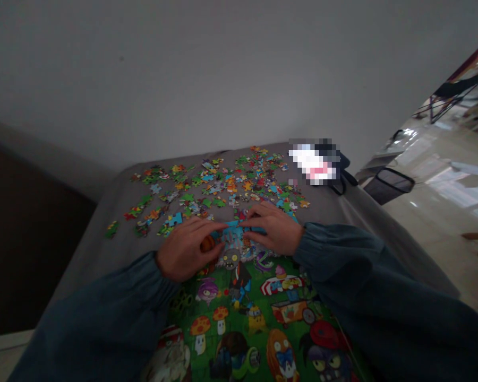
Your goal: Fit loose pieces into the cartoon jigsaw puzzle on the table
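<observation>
A jigsaw puzzle [231,297] of cartoon plants and zombies on green ground lies in front of me, largely joined. At its far edge, my left hand [193,246] and my right hand [273,228] are close together, fingertips facing each other. Between them a light blue puzzle piece [233,225] is held at its two sides by the fingertips. Joined blue puzzle pieces [233,237] lie just below it. My left palm hides part of the puzzle's upper left, and the right fingers cover part of its upper right.
Many loose puzzle pieces [227,183] are scattered over the grey cloth [115,207] beyond the puzzle. A blurred-out white and dark item [314,164] with a black strap lies at the back right. The wall [223,79] rises behind; a tiled floor [442,196] shows right.
</observation>
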A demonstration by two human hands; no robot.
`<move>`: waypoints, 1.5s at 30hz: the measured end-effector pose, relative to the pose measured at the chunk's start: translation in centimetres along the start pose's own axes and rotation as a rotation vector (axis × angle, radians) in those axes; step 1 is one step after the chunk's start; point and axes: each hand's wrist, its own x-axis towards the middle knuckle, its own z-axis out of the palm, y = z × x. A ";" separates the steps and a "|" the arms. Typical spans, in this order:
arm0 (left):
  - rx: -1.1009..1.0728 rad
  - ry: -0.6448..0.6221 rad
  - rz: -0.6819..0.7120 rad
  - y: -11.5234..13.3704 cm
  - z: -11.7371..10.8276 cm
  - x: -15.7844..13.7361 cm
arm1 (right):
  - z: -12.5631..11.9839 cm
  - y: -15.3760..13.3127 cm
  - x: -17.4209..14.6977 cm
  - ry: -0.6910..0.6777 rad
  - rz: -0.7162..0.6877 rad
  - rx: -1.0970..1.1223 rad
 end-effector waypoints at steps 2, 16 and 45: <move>-0.001 0.006 0.013 0.2 0.1 0.0 | -0.4 -0.1 0.0 -0.009 -0.003 0.021; 0.124 0.124 0.275 3.1 0.8 0.7 | -3.4 -1.9 0.2 -0.195 0.022 0.112; 0.190 -0.058 0.177 1.5 1.5 -0.2 | -4.3 -0.9 0.3 -0.407 0.231 0.202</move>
